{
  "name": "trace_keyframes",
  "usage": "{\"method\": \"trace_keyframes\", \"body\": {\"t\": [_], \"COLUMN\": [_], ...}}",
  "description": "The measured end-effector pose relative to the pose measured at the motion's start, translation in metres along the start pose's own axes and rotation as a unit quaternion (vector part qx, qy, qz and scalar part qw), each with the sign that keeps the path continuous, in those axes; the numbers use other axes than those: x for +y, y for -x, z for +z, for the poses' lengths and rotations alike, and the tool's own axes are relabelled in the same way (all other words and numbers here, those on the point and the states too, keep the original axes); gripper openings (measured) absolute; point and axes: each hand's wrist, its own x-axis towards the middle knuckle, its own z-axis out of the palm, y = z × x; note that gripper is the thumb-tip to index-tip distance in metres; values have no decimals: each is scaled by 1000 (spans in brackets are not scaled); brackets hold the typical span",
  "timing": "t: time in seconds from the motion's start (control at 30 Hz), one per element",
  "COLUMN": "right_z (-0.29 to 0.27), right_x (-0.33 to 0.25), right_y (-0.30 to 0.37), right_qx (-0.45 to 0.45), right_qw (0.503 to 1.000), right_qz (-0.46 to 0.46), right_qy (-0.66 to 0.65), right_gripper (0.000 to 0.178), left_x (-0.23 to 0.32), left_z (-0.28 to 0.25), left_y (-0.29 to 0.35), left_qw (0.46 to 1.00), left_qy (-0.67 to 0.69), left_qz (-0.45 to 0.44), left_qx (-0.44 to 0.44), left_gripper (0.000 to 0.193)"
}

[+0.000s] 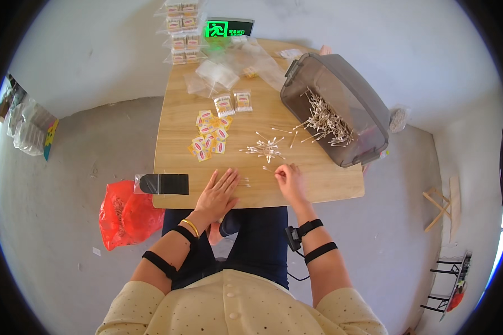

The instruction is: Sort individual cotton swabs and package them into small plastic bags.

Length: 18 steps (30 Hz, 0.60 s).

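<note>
A pale wooden table (318,184) stands before a white wall (123,44); clock directions are from its central swab pile (265,148). At 11 o'clock, a green sign (217,28) shows a running figure and lettering, and a stack of packets (184,41) is cut off above. Yellow-white cards (209,134), toward 9, bear red labels too small to read. At 2, a grey tub (369,95) holds swabs. The left hand (218,192), toward 7, lies flat, its underside hidden. The right hand (290,181), at 5, pinches one swab (267,168), partly concealed by fingers.
</note>
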Motion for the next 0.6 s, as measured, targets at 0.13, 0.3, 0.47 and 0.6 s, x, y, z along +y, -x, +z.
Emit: {"method": "trace_keyframes", "body": {"t": [0.13, 0.3, 0.47, 0.6], "right_z": [34, 63, 57, 57], "right_x": [-29, -72, -51, -56], "right_y": [-4, -8, -17, -16], "right_qx": [-15, -24, 6, 16], "right_qw": [997, 994, 992, 996], "right_qz": [-40, -81, -39, -34], "right_qy": [-67, -70, -118, -82], "right_gripper": [12, 11, 12, 10], "left_x": [1, 0, 1, -4], "left_z": [-2, -3, -3, -2], "left_y": [-2, 0, 0, 1], "left_qw": [1000, 999, 997, 980], "left_qy": [-6, 38, 54, 166], "left_qz": [6, -6, -14, -49], "left_qx": [4, 30, 45, 101], "left_gripper": [74, 79, 85, 96]}}
